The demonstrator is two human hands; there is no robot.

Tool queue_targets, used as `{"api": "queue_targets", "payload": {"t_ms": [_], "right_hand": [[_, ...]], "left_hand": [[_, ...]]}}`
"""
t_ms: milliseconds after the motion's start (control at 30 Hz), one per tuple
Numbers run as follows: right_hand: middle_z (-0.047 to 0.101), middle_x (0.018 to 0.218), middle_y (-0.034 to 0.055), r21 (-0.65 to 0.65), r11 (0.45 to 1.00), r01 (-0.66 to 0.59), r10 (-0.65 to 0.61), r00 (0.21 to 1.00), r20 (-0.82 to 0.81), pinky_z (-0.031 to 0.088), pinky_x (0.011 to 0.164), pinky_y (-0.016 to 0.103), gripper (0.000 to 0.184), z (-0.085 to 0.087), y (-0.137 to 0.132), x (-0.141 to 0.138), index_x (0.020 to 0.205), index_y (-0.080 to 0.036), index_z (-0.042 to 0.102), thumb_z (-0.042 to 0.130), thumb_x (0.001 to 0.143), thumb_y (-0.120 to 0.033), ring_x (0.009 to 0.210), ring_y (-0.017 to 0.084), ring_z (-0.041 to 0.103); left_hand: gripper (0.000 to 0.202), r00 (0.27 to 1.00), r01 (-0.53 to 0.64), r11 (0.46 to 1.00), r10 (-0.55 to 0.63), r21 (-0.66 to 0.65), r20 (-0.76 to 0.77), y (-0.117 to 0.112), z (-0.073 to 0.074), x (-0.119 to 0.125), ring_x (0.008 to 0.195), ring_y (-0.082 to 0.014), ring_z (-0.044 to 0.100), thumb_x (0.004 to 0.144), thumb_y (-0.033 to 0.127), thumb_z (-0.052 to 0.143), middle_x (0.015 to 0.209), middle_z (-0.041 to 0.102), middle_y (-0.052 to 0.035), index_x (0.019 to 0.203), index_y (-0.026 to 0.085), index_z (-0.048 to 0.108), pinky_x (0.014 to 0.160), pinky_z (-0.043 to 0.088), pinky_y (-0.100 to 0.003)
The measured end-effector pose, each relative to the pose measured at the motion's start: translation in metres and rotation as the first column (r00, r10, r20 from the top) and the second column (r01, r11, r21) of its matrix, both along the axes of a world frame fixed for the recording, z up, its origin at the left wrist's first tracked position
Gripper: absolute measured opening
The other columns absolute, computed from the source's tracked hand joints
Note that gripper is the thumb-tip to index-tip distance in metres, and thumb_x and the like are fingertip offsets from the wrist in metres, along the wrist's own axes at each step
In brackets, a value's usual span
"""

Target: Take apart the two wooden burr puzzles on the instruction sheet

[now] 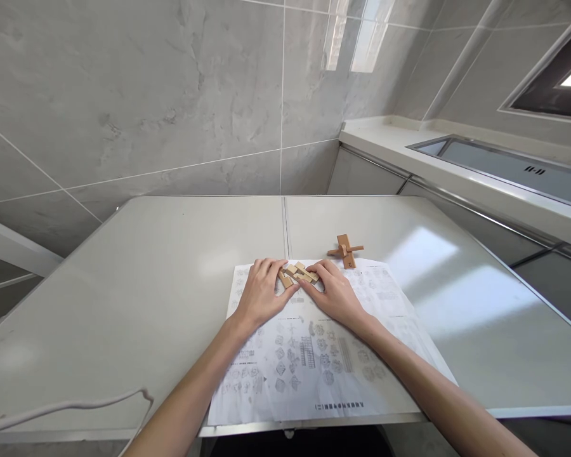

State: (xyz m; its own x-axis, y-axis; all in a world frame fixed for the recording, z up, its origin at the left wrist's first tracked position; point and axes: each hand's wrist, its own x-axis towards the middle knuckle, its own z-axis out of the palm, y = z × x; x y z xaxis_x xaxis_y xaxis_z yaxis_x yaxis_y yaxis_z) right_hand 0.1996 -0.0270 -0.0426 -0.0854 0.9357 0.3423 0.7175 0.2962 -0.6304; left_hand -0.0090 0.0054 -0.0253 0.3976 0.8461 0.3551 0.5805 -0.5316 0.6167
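Observation:
Several light wooden puzzle pieces [299,271] lie close together on a printed paper sheet [333,381], between my two hands. My left hand [262,291] curls round their left side, with thumb and fingers on a wooden piece. From the right, my right hand [333,289] closes thumb and fingers on the right end of the pieces. Whether the pieces interlock is too small to tell. Just beyond my right hand stands a darker wooden cross-shaped puzzle [346,251], made of joined bars, with a mark like a 2 on one bar.
The pale folding table [124,304] has a seam down its middle. A white cable [76,404] runs over its front left corner. Grey tiled wall [171,95] rises behind. At the right is a counter [457,162] with a sink [504,166].

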Motion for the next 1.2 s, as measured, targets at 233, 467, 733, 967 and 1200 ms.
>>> {"api": "queue_targets", "payload": {"t_ms": [233,467,733,967,1200], "right_hand": [[0.066,0.109,0.0088,-0.032,0.999,0.023,-0.023,1.0,0.001,0.054,0.078,0.039,0.026,-0.002,0.0,-0.001,0.11,-0.023,0.066,0.061,0.101,-0.047,0.091,0.026,0.067],[0.065,0.111,0.0088,-0.069,0.997,-0.045,0.041,0.997,-0.063,0.055,0.084,0.04,0.026,0.005,-0.003,-0.004,0.115,-0.024,0.066,0.055,0.105,-0.044,0.093,0.025,0.067],[0.066,0.119,0.008,-0.044,0.975,-0.219,0.211,0.969,-0.128,0.054,0.091,0.038,0.023,0.008,-0.007,-0.008,0.121,-0.027,0.067,0.049,0.108,-0.034,0.105,0.024,0.068],[0.069,0.114,0.0077,-0.047,0.978,-0.203,0.189,0.958,-0.216,0.052,0.081,0.037,0.021,0.01,-0.003,-0.006,0.117,-0.025,0.067,0.051,0.107,-0.034,0.094,0.022,0.065],[0.069,0.081,0.0025,-0.232,0.944,-0.233,0.09,0.863,-0.498,0.048,0.075,0.035,0.033,0.015,-0.001,-0.001,0.09,-0.022,0.07,0.055,0.104,-0.047,0.074,0.019,0.063]], "left_hand": [[0.047,0.992,-0.01,0.993,0.026,0.121,-0.127,-0.001,0.001,0.0,0.116,-0.0323,0.055,0.088,0.054,0.074,0.116,0.065,-0.009,0.125,0.026,0.066,0.102,0.046,-0.049],[0.052,0.984,0.035,0.992,-0.013,0.121,-0.179,-0.004,0.003,0.001,0.117,-0.0299,0.058,0.092,0.056,0.071,0.126,0.065,-0.0086,0.132,0.026,0.058,0.1,0.049,-0.047],[0.05,0.987,0.072,0.991,-0.054,0.115,-0.153,-0.005,-0.001,0.003,0.121,-0.0284,0.06,0.095,0.05,0.068,0.13,0.067,-0.0079,0.135,0.024,0.053,0.102,0.049,-0.046],[0.041,0.985,-0.008,0.991,0.03,0.133,-0.17,0.0,-0.004,0.001,0.118,-0.0293,0.06,0.097,0.045,0.067,0.129,0.066,-0.0083,0.13,0.024,0.056,0.101,0.049,-0.047],[0.038,0.928,-0.232,0.956,0.273,0.179,-0.253,0.014,-0.006,-0.012,0.119,-0.0326,0.058,0.099,0.041,0.063,0.13,0.065,-0.0121,0.13,0.021,0.056,0.1,0.048,-0.05]]}}
